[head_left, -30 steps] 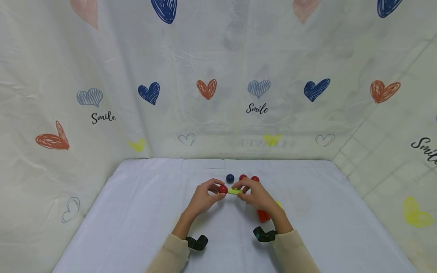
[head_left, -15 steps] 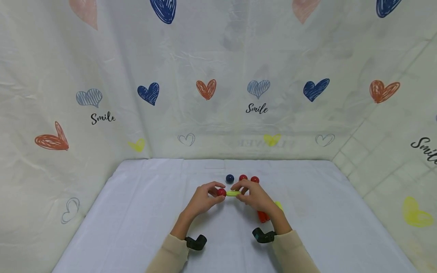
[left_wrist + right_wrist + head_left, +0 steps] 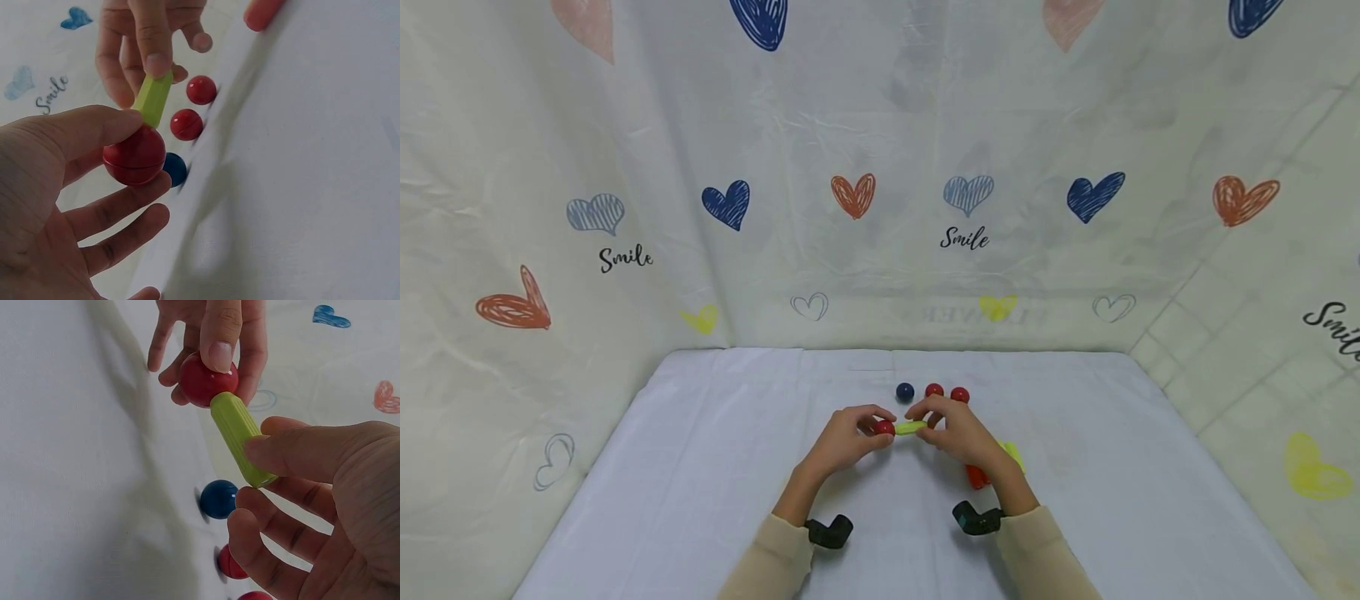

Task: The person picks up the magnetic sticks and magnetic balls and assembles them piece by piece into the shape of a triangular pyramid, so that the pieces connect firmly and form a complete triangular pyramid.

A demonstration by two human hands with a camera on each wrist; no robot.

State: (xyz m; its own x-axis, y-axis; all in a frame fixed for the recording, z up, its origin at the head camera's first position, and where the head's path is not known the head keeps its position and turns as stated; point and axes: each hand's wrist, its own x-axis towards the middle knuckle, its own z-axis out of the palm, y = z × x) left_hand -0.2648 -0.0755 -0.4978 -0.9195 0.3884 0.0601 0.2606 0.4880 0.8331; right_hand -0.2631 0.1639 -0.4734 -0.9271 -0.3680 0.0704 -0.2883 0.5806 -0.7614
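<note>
My left hand (image 3: 842, 440) pinches a glossy red ball (image 3: 134, 155) between thumb and fingers, above the white table. Opposite it, my right hand (image 3: 958, 429) pinches a ribbed yellow-green stick (image 3: 240, 434) by its outer part. The stick's other end meets the red ball, so the two pieces form one line between my hands. Beyond the hands, a dark blue ball (image 3: 906, 392) and two more red balls, one red ball (image 3: 934, 390) and another red ball (image 3: 959, 395), rest on the cloth.
Red sticks (image 3: 977, 477) and yellow-green sticks (image 3: 1013, 454) lie beside and partly behind my right forearm. White cloth covers the table (image 3: 700, 500). A curtain (image 3: 880, 275) printed with hearts hangs behind the far edge.
Both hands have come slightly toward me with the red ball and the stick. The ball now shows less between the left fingers. The balls on the table have not moved.
</note>
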